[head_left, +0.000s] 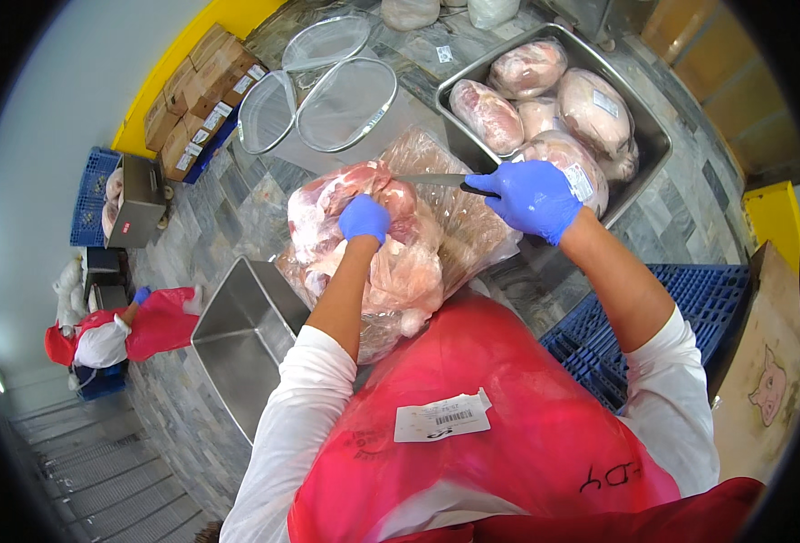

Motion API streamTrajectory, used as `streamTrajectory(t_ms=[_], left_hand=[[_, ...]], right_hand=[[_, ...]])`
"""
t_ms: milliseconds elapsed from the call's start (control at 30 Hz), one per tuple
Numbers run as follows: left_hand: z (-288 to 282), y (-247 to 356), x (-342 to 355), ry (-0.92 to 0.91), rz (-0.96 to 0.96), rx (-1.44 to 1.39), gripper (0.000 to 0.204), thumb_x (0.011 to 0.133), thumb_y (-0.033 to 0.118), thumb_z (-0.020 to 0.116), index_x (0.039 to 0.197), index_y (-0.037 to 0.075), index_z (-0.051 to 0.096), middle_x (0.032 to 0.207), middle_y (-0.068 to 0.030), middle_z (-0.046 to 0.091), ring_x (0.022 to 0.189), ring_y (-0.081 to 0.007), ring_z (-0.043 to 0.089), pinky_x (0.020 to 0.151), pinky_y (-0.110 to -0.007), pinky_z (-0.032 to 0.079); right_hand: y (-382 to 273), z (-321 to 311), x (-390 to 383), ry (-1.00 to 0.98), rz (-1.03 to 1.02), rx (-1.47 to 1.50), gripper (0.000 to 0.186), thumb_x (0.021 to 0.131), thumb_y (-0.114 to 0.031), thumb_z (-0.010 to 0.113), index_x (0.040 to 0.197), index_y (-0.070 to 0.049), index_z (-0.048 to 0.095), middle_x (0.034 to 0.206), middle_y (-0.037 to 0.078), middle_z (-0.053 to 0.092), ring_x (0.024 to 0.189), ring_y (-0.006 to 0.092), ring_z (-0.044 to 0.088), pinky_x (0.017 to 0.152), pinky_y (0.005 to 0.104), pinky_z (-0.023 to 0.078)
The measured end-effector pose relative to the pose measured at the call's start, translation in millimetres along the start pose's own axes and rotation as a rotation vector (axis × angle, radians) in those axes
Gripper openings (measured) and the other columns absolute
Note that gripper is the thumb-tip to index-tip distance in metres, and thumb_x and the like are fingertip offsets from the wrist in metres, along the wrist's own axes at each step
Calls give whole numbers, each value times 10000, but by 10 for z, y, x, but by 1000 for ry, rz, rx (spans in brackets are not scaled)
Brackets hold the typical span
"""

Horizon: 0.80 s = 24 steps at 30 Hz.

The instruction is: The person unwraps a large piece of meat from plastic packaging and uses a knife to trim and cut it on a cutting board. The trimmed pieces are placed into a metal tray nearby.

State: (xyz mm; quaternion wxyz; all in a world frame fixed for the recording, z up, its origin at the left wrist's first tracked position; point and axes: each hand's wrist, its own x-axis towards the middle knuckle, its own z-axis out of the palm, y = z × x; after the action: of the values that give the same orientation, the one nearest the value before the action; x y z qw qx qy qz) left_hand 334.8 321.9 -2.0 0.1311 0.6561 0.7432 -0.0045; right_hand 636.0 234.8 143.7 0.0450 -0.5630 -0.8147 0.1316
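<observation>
Grey stone flooring is surrounding a steel tray [461,89] of wrapped meat. Left hand [364,218] is gripping a bagged meat cut [391,262] against the apron; right hand [534,197] is clutching a knife [436,180] at the bag's top.

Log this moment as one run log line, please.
left hand: gripping bagged raw meat | right hand: holding knife, blade on bag | steel tub: beside

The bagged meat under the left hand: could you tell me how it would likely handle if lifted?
The bagged meat is bulky, so probably heavy. Its lumps slump against the apron, so it would likely sag. The glossy plastic looks slippery under the gloved left hand.
</observation>
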Motion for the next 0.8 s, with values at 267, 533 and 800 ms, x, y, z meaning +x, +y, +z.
streamTrajectory(t_ms=[267,533,800], left_hand=[[274,-178,-37,182,-9,-76,322,938,319,548,1004,66,736,934,-252,742,881,-445,722,845,-517,542],[426,-183,-166,295,54,-44,268,939,313,555,945,109,730,807,-205,737,771,-415,719,772,-553,500],[439,-217,-296,343,172,-23,228,913,276,577,880,109,729,774,-197,726,738,-399,710,736,-537,500]], right_hand=[[63,-1,-18,-19,-47,33,374,933,-238,646,1300,-284,704,935,157,702,847,357,704,732,476,561],[-116,87,39,4,-74,6,316,935,-204,621,1223,-270,734,898,146,723,849,358,722,711,490,570],[-666,-607,630,-161,-125,-154,217,857,-148,662,1041,-132,777,982,157,751,914,359,737,751,462,591]])
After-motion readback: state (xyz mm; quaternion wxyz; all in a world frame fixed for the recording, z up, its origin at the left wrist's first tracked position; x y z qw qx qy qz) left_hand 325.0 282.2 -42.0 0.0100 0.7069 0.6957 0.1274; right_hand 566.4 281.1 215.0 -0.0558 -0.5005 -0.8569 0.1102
